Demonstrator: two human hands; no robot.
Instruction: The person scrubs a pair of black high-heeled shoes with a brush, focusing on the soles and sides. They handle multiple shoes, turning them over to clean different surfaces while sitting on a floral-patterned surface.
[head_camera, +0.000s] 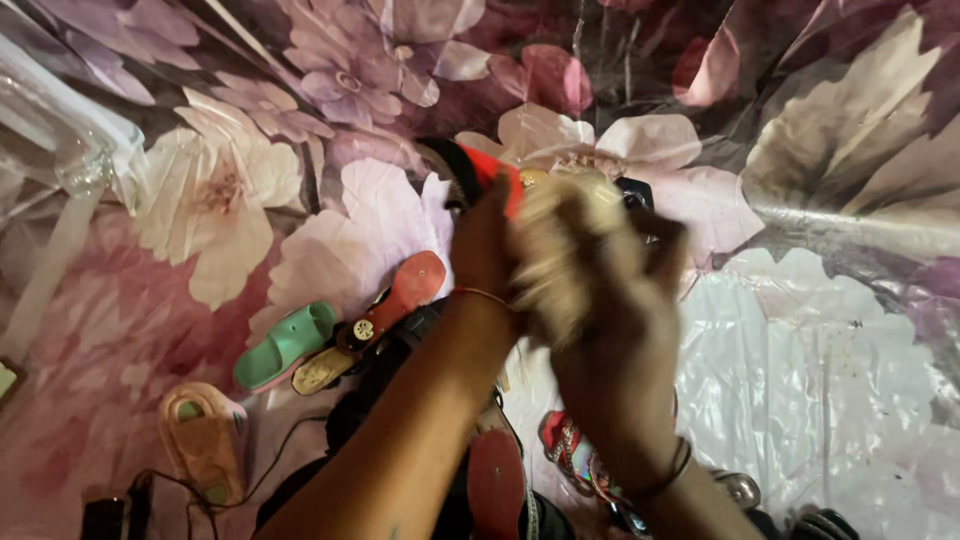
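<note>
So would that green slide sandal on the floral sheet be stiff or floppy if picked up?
The green slide sandal looks moulded in one foam-like piece, so probably light and slightly bendy, not floppy. Lying flat on the plastic floral sheet, it would likely slide rather than roll.

Under your hands lies a floral-printed sheet (250, 200) covered by a clear plastic film (830, 360) that shines glossy and creased. The mint-green slipper (285, 345) looks like smooth, matt rubbery plastic, and the red-soled sandal (405, 290) shows a smooth sole with a shiny metal-looking ornament. The pale thing (560, 250) in your fingers is blurred, seemingly rough and fibrous.
</note>
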